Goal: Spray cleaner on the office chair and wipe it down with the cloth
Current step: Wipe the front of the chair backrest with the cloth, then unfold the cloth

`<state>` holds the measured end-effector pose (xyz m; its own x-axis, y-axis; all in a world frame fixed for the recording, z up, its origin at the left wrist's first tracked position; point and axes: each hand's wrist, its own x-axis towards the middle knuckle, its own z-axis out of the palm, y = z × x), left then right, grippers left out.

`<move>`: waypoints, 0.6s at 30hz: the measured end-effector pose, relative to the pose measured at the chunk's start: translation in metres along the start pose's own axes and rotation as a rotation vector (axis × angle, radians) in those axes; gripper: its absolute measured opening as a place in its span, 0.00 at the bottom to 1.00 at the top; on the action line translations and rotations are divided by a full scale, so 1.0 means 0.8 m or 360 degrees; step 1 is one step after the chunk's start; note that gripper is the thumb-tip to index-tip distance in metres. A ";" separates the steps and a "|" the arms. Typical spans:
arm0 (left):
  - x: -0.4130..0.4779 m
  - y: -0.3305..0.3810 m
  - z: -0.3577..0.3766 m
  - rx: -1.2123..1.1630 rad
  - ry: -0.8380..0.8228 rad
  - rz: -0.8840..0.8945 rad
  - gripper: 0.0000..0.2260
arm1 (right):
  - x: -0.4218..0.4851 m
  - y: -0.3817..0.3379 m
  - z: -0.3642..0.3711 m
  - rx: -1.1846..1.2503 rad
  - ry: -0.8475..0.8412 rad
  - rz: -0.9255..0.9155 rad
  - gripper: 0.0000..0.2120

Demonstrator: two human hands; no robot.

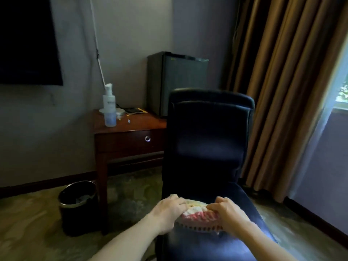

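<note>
The office chair (211, 140), dark and glossy, fills the middle of the view with its back upright and its seat running toward the person, so the whole padded surface lies within arm's reach for wiping. Left of it stands a wooden table (135, 125) with one drawer, close enough to serve as a parking place for supplies. On the floor beside the table's near leg sits a dark round bin (79, 221); something pale shows inside it, either a liner or crumpled paper, which I cannot tell apart. The cloth (199, 217), pink and white with a yellowish edge, lies bunched on the chair seat, gathered between the two hands. The left hand (169, 208) and right hand (229, 211) each curl their fingers over an end of it and press it to the leather, a grip that seems meant for folding it into a pad or scrubbing. The spray bottle (109, 110) stands upright near the table's front left corner, well apart from the hands; its lower part looks faintly blue, so some cleaner likely remains.
</note>
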<state>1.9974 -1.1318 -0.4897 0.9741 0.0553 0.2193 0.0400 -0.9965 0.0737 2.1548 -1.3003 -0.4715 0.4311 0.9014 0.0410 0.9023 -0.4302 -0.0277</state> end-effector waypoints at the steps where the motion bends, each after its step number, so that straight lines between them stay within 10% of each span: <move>1: -0.008 0.000 -0.020 0.0031 0.0033 -0.0011 0.25 | 0.002 -0.010 -0.015 -0.0012 0.0054 -0.0026 0.22; 18: -0.085 -0.065 -0.233 0.0308 0.0210 -0.0334 0.26 | 0.076 -0.139 -0.202 -0.0116 0.0382 -0.0413 0.25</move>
<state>1.8874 -1.0720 -0.3268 0.9031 0.2564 0.3444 0.2914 -0.9551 -0.0530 2.0817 -1.2057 -0.3046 0.1695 0.9476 0.2708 0.9763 -0.1989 0.0851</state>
